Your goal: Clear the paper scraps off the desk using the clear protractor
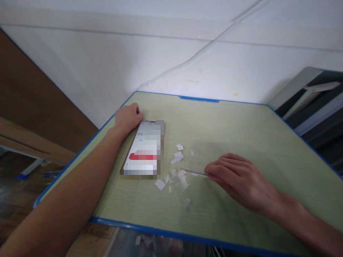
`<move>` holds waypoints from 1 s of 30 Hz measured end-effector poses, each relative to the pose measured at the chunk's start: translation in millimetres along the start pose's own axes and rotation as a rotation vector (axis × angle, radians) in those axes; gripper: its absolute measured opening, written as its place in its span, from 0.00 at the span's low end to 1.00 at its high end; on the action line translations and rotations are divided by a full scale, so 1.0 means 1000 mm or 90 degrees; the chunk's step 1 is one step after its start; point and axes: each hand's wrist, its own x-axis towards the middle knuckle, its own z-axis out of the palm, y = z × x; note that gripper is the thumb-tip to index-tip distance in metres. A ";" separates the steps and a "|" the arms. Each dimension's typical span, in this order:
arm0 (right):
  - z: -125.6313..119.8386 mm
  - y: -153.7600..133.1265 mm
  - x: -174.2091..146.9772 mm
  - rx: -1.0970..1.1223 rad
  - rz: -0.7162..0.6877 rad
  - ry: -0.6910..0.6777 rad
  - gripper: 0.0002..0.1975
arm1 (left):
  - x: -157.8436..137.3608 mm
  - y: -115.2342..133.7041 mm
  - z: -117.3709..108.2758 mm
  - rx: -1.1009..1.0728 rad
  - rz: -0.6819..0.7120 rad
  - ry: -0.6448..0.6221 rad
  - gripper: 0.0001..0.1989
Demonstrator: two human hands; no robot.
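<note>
My right hand (238, 178) pinches thin metal tweezers (194, 172) between thumb and fingers, their tip pointing left over a loose pile of small white paper scraps (183, 181). More scraps, such as a square piece (160, 184), lie around the pile. Whether the tip grips a scrap is too fine to tell. My left hand (128, 116) rests as a loose fist near the table's left edge, with nothing seen in it. Beside that hand a phone (143, 146) lies face up, showing a timer and a red button, partly pixelated.
The pale green table (227, 128) has a blue rim and stands against a white wall (171, 53) with a cable (187, 61) running across it. Dark folded items (318, 103) lean at the right. Below the front edge is a clear bin (160, 246).
</note>
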 end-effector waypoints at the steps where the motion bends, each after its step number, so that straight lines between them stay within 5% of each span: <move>1: -0.001 0.000 0.000 0.006 -0.001 0.007 0.19 | 0.000 0.000 0.000 0.000 0.001 0.000 0.16; 14: 0.001 -0.001 -0.002 0.089 0.005 -0.051 0.19 | 0.001 -0.001 0.002 -0.013 0.008 0.009 0.15; 30: -0.012 0.007 -0.008 -0.028 0.053 -0.047 0.15 | -0.002 0.001 -0.001 -0.003 0.004 0.005 0.17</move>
